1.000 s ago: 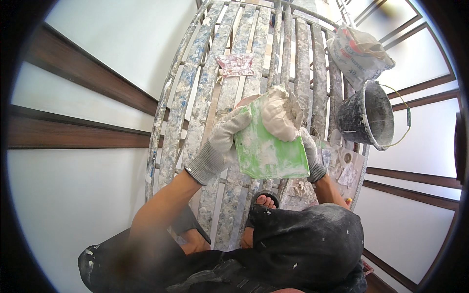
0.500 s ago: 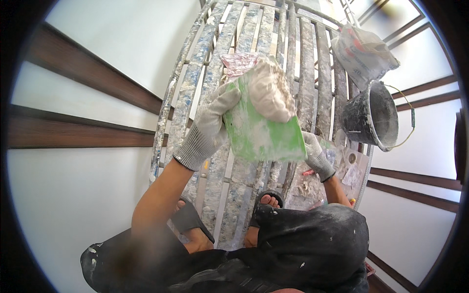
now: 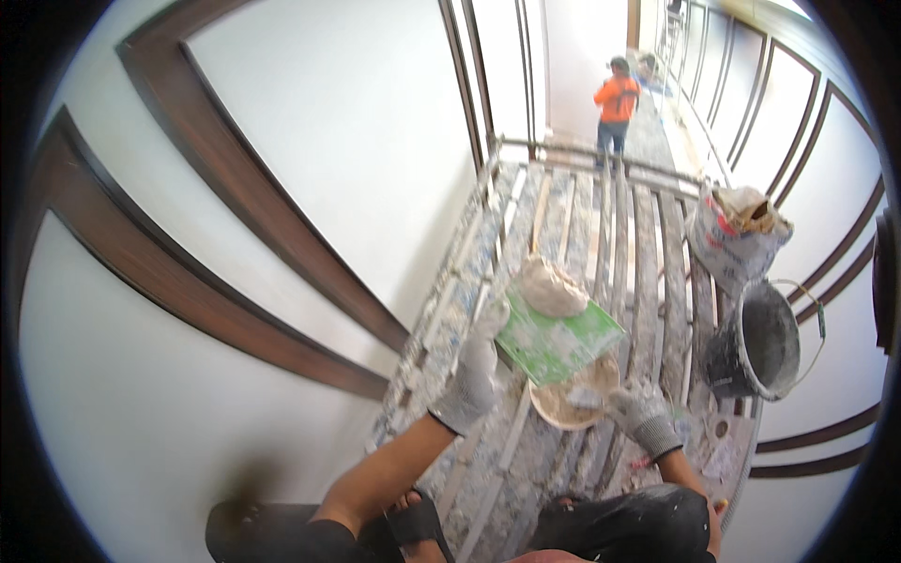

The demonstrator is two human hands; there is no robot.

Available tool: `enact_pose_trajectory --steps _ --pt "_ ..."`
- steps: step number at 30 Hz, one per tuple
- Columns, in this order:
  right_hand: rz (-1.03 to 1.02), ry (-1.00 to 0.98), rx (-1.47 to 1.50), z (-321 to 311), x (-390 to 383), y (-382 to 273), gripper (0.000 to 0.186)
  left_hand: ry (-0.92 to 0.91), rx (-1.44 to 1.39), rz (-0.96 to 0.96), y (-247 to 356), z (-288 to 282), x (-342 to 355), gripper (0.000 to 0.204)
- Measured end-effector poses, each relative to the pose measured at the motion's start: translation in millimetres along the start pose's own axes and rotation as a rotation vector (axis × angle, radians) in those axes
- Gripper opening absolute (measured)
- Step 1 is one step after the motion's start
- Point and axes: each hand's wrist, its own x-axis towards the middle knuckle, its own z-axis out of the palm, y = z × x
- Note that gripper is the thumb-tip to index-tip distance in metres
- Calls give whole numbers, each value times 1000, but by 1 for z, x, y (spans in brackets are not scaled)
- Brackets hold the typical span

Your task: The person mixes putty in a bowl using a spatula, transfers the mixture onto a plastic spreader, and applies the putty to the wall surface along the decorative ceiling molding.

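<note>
My gloved left hand (image 3: 476, 371) grips a green plasterer's hawk (image 3: 554, 349) by its left side. A thick lump of pale plaster (image 3: 552, 287) sits on the hawk's far part, and smears cover the rest. Under the hawk's near edge stands a round cream bowl (image 3: 547, 416) with plaster in it, partly hidden. At the bowl's right rim is my gloved right hand (image 3: 644, 413), fingers closed. A grey blade (image 3: 584, 398), looking like a putty knife's, reaches from its fingers into the bowl; the handle is hidden.
The slatted, plaster-stained platform (image 3: 450, 324) has a rail at its far end. On the right stand a black bucket (image 3: 746, 352) and an open sack (image 3: 741, 235). White walls with brown trim flank it. Beyond the rail is a person in orange (image 3: 616, 98).
My view has tilted up, showing the far rail and the person. The cream bowl has come into sight below the hawk. My right hand is now apart from the hawk's edge, at the bowl.
</note>
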Motion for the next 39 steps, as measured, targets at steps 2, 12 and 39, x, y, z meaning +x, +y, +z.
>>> enact_pose_trajectory --steps 2,12,39 --pt "1 -155 25 -9 16 8 37 -42 33 70 16 23 7 38" --pt "-272 140 1305 -169 115 -77 70 -265 59 149 68 111 58 42" --pt "-990 483 2384 -635 374 -350 47 543 1918 1384 505 330 -104 26"
